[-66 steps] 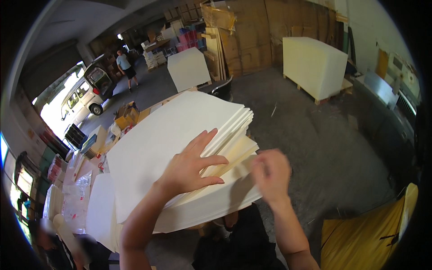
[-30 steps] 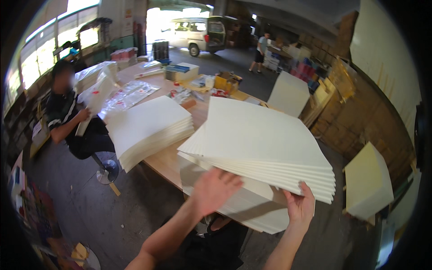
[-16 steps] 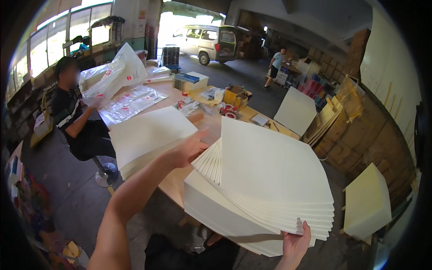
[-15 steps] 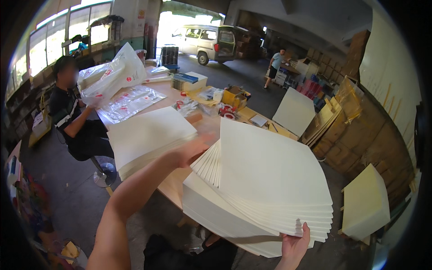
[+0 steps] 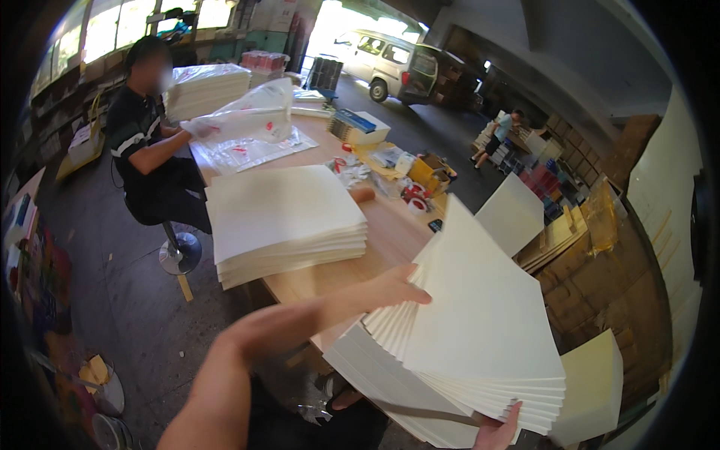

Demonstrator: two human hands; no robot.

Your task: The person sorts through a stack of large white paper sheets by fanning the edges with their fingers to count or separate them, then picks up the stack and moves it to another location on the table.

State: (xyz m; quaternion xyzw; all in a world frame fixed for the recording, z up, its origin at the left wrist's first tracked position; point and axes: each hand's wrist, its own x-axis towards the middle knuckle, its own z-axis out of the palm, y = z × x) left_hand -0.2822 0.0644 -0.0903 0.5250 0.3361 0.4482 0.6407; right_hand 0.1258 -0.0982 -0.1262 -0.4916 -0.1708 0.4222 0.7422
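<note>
Dim workshop floor (image 5: 135, 322) on the left, with edges lost in the black rim of the lens; bright doorway behind, washing out the nose of a parked van (image 5: 382, 64); farther right, a person (image 5: 499, 136), too small for detail. Wooden table (image 5: 390, 219) slanting across the middle, with its near right end covered by a white pile (image 5: 356, 360); over that pile, a tilted fan of large white sheets (image 5: 480, 300), spread at the left and lower edges, hiding much of the pile below. At the left edge of the fan, the left hand (image 5: 401, 290), with thumb and a finger parted over the sheets; other fingers hidden, so cannot tell whether gripping or only resting there. At the lower corner, the right hand (image 5: 499, 431), closed on the fan with thumb up against the edge; wrist cut off by the lower border, fingertips partly out of sight beneath. Farther left on the table, apart from the fan, a second stack (image 5: 281, 214); beyond it, tape rolls (image 5: 415, 201) amid small clutter, hard to sort out; past the stack, a seated person (image 5: 150, 142), holding a clear bag (image 5: 270, 112), legs partly hidden by the stack; behind the fan, a pale block (image 5: 592, 390), seen only in part.
</note>
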